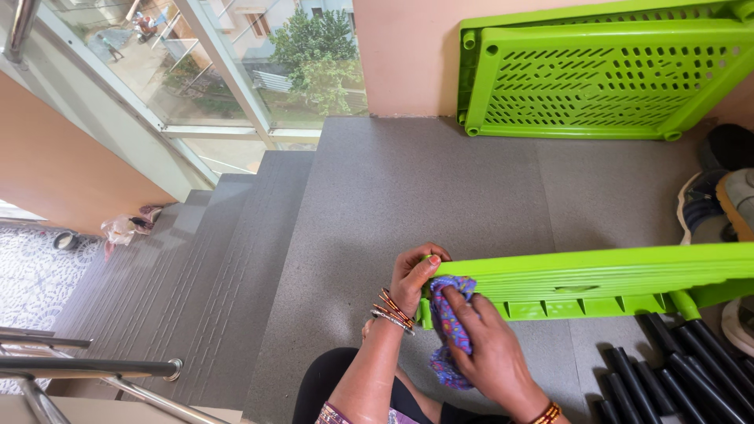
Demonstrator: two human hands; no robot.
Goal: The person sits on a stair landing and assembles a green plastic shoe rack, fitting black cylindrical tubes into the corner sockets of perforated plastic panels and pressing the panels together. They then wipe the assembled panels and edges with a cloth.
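Observation:
A bright green plastic shelf panel (613,275) stands on its edge across the grey landing in front of me. My left hand (415,275), with bangles on the wrist, grips the panel's left corner. My right hand (483,341) presses a blue and purple patterned cloth (449,314) against that same corner. Part of the cloth hangs down below the hand.
Two more green perforated panels (597,74) lean against the far wall. Several black tubes (675,369) lie at the lower right, and shoes (719,200) sit at the right. Grey stairs (196,267) descend on the left, with a metal railing (86,365) and a glass window (236,55).

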